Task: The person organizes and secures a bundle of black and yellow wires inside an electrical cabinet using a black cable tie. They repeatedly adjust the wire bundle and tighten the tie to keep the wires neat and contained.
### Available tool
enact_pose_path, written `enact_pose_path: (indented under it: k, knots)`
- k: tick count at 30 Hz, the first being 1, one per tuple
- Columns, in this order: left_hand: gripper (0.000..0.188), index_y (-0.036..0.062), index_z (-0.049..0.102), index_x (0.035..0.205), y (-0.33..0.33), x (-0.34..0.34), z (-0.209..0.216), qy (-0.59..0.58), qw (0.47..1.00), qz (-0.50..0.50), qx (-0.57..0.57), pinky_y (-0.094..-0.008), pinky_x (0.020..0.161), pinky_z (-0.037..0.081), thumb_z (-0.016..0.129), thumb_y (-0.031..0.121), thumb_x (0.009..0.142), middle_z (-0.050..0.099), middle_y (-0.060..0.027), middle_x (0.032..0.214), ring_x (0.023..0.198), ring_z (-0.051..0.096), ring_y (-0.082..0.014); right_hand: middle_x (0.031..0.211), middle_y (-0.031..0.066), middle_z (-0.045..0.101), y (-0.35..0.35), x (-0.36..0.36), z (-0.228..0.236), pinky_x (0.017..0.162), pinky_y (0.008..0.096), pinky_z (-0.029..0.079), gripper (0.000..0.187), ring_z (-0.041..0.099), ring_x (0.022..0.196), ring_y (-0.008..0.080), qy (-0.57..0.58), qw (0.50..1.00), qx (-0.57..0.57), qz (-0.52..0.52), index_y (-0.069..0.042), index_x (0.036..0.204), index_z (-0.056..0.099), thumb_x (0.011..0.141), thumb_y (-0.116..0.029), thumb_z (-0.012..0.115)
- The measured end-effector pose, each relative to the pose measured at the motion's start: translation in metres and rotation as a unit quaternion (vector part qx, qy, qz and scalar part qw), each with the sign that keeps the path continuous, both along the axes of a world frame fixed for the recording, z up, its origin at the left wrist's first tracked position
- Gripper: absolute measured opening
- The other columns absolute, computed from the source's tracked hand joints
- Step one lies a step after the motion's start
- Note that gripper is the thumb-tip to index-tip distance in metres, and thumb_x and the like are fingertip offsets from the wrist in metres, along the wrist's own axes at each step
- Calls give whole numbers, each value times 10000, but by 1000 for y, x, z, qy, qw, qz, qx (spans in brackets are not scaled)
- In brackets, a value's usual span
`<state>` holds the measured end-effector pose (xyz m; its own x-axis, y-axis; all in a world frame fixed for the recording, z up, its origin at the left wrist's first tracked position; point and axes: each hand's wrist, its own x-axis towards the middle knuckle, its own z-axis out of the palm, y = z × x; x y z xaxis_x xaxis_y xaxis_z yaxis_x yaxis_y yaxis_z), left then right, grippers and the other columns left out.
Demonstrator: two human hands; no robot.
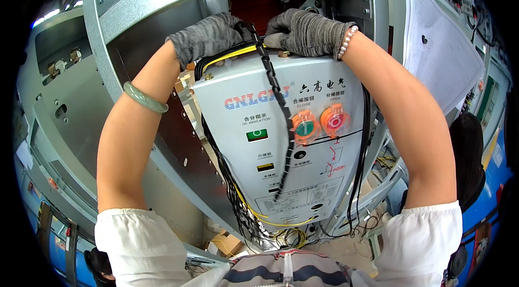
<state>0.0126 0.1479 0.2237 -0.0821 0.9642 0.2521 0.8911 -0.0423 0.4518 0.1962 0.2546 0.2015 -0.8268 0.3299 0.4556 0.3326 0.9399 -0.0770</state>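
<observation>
My two hands wear grey knit gloves and reach over the top of a light grey switchgear mechanism box (238, 79). My left hand (211, 38) is closed at the bundle of black and yellow wires (232, 53) along the box's top edge. A strip of black spiral cable wrap (277, 89) starts beside its fingertips and hangs loose down the front panel. Just right of the strip, my right hand (308, 33) has its fingers curled behind the top edge. What lies within those fingers is hidden.
A metal frame (238, 0) arches over and around the box. The panel carries a green button (305, 129) and a red button (335, 120) under clear orange-rimmed covers. Black cables (363, 152) run down the right side. Paper sheets (438, 44) hang at the right.
</observation>
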Motion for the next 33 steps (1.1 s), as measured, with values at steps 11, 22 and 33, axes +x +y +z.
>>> enact_pose_path:
  k: [11, 22, 33]
  knots:
    - [283, 44, 707, 845, -3, 6, -3, 33, 998, -38, 24, -237, 525, 445, 763, 311, 769, 596, -12, 643, 561, 510, -67, 986, 124, 689, 9, 1, -6, 870, 367, 499, 405, 658, 928, 257, 79, 995, 60, -23, -100, 1076, 678, 852, -432, 618]
    - [474, 75, 676, 1076, -9, -7, -5, -45, 974, -201, 96, -215, 716, 529, 627, 489, 852, 681, -42, 890, 770, 641, -97, 899, 117, 678, -17, -5, -7, 808, 342, 502, 374, 649, 848, 199, 30, 994, 92, -56, -59, 1110, 645, 865, -341, 654]
    - [213, 80, 672, 1085, -10, -40, 1, -272, 942, -191, 49, -253, 760, 537, 552, 149, 923, 663, -59, 911, 763, 628, -136, 790, 79, 645, -16, -6, -9, 725, 292, 502, 331, 602, 729, 126, 53, 998, 5, -28, -53, 1062, 657, 891, -335, 640]
